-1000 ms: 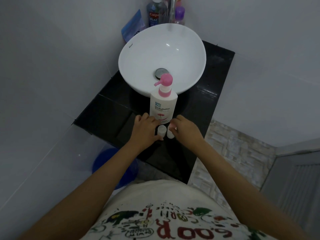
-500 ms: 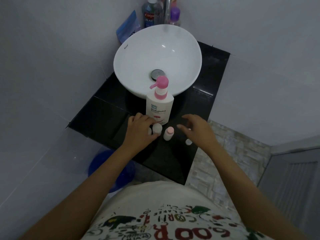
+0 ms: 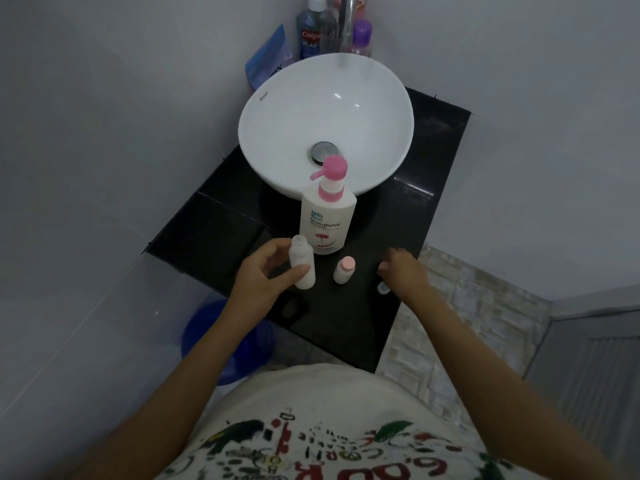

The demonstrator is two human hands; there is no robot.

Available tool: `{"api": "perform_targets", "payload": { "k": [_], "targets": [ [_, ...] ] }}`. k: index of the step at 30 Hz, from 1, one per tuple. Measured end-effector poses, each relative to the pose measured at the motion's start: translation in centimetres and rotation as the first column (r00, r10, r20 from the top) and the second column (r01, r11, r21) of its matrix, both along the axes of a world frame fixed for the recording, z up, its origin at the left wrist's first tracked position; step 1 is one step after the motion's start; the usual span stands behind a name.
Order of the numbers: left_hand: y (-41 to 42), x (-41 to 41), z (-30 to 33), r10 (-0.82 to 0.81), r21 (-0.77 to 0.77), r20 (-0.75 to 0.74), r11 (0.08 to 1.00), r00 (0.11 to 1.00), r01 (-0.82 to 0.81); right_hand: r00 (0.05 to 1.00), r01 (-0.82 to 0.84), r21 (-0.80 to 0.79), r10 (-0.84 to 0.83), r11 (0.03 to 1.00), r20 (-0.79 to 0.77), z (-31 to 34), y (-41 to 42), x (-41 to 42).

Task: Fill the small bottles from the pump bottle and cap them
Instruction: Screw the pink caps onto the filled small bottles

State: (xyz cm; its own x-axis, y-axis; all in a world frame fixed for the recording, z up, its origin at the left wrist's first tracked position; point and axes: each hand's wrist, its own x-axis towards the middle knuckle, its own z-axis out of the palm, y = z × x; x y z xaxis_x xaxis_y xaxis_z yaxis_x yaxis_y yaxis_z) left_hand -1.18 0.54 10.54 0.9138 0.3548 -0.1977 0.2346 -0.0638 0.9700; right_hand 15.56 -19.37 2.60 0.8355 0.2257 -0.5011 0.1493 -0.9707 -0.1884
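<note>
- The uncapped small bottle (image 3: 302, 263) is in the left hand (image 3: 264, 273), tilted a little, its open neck up beside the pump bottle's lower left; thumb and fingers wrap its body, and it looks partly filled with white liquid in the lower part
- The pump bottle (image 3: 328, 221), white with a pink pump head and the spout pointing left, stands upright on the black counter (image 3: 221, 233) just in front of the basin
- A second small bottle (image 3: 344, 270), closed with a pink cap, stands upright on the counter just right of the held one, apart from both hands
- The right hand (image 3: 403, 271) hovers low over the counter's right part, fingers loosely curled and holding nothing that can be seen; a small pale cap (image 3: 382, 288) lies on the counter just below its fingers, whether touched I cannot tell
- The white round basin (image 3: 277, 133) sits behind, its drain plug in the middle
- Behind the basin are a blue mouthwash bottle (image 3: 310, 32), a purple-capped bottle (image 3: 361, 36) and a blue packet (image 3: 268, 57)
- A blue bucket (image 3: 207, 337) shows on the floor under the counter's left edge
</note>
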Motion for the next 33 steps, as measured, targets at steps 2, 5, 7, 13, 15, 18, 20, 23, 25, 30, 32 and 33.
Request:
{"api": "perform_targets", "payload": {
  "k": [2, 5, 7, 13, 15, 18, 20, 23, 25, 30, 32, 33],
  "targets": [
    [-0.2, -0.2, 0.2, 0.015, -0.057, 0.003, 0.998, 1.0, -0.015, 0.996, 0.088, 0.09, -0.087, 0.992, -0.006, 0.3, -0.1, -0.2],
    [-0.5, -0.2, 0.4, 0.05, -0.113, 0.018, 0.992, 0.999, -0.048, 0.97, 0.216, 0.377, -0.241, 0.901, 0.02, 2.5, -0.6, -0.8],
    [-0.6, -0.2, 0.5, 0.065, -0.136, 0.02, 0.989, 0.998, -0.062, 0.957, 0.243, 0.559, -0.289, 0.793, -0.007, 5.3, -0.5, -1.5],
    [-0.5, -0.3, 0.9, 0.007, -0.152, 0.052, 0.988, 0.999, 0.001, 0.996, 0.073, 0.82, 0.003, 0.567, -0.091, 13.8, 1.4, -5.0],
    [-0.5, -0.4, 1.1, -0.025, -0.146, 0.056, 0.989, 0.998, 0.033, 0.994, 0.0, 0.817, 0.091, 0.577, -0.065, 14.4, 1.9, -5.9],
    [-0.7, -0.7, 1.3, -0.076, -0.11, 0.059, 0.99, 0.995, 0.083, 0.99, -0.099, 0.778, 0.144, 0.62, 0.011, 14.1, 2.1, -6.5],
    [-0.8, -0.8, 1.5, -0.095, -0.097, 0.063, 0.99, 0.993, 0.101, 0.983, -0.148, 0.756, 0.177, 0.637, 0.044, 14.1, 2.0, -6.7],
    [-1.0, -0.8, 1.7, -0.1, -0.092, 0.075, 0.99, 0.992, 0.107, 0.98, -0.14, 0.751, 0.2, 0.645, 0.011, 14.3, 1.9, -6.7],
    [-1.1, -0.9, 1.9, -0.099, -0.082, 0.081, 0.991, 0.992, 0.106, 0.984, -0.108, 0.724, 0.178, 0.681, -0.02, 14.4, 2.1, -6.9],
    [-1.6, -1.1, 2.4, -0.106, -0.098, 0.099, 0.988, 0.989, 0.115, 0.987, -0.117, 0.671, 0.158, 0.732, -0.001, 14.2, 1.9, -7.3],
    [-1.7, -1.1, 2.6, -0.096, -0.119, 0.116, 0.987, 0.989, 0.11, 0.974, -0.133, 0.715, 0.224, 0.686, -0.033, 14.4, 1.3, -6.9],
    [-1.7, -1.1, 2.7, -0.089, -0.127, 0.12, 0.986, 0.989, 0.104, 0.972, -0.136, 0.729, 0.231, 0.67, -0.031, 14.4, 1.1, -6.8]
  ]
}}
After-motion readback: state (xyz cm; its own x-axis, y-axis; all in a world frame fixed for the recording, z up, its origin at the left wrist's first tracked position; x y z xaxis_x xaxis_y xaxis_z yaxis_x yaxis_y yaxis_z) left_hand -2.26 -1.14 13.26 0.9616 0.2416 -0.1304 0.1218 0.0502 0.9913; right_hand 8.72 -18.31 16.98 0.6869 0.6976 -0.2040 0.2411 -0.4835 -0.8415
